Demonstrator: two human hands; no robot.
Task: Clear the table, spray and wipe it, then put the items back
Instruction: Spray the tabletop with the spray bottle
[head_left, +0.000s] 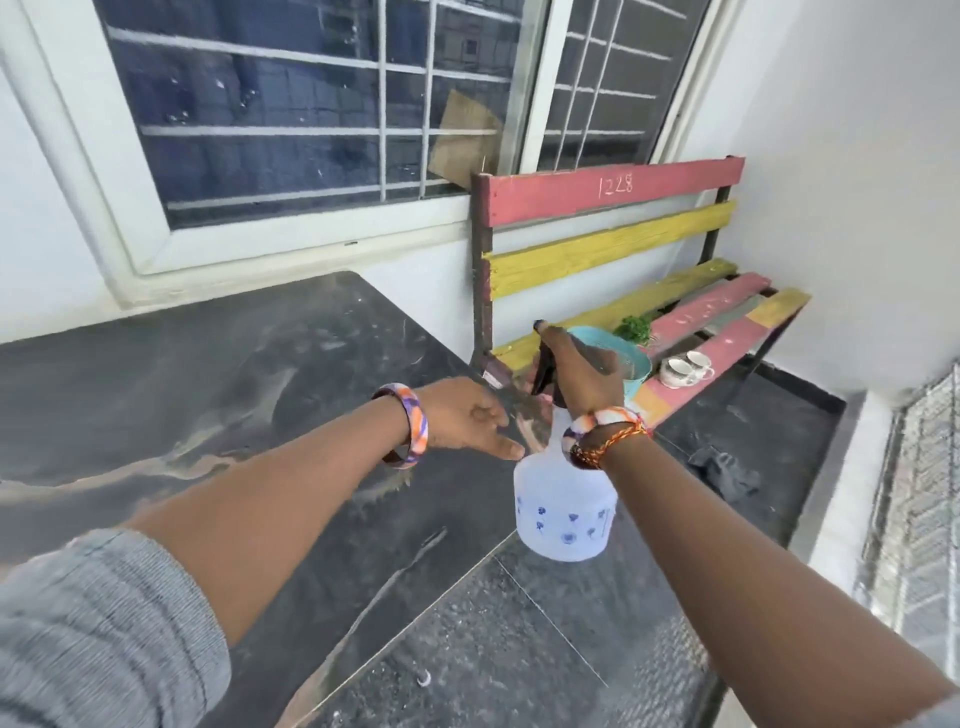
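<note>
My right hand (582, 371) grips the dark trigger head of a translucent white spray bottle (563, 506) with blue flower prints, held in the air over the right edge of the table. Just left of the bottle's neck, my left hand (470, 418) hovers with fingers spread and holds nothing. The black table (208, 395) is bare and streaked with dust and wet smears. A teal bucket (631, 364), a green plant (634, 328) and two white cups (685, 368) stand on the bench behind my right hand.
A red and yellow slatted bench (613, 244) stands right of the table against the window wall. A dark cloth (724, 470) lies on the black floor below the bench. A barred window fills the wall behind the table.
</note>
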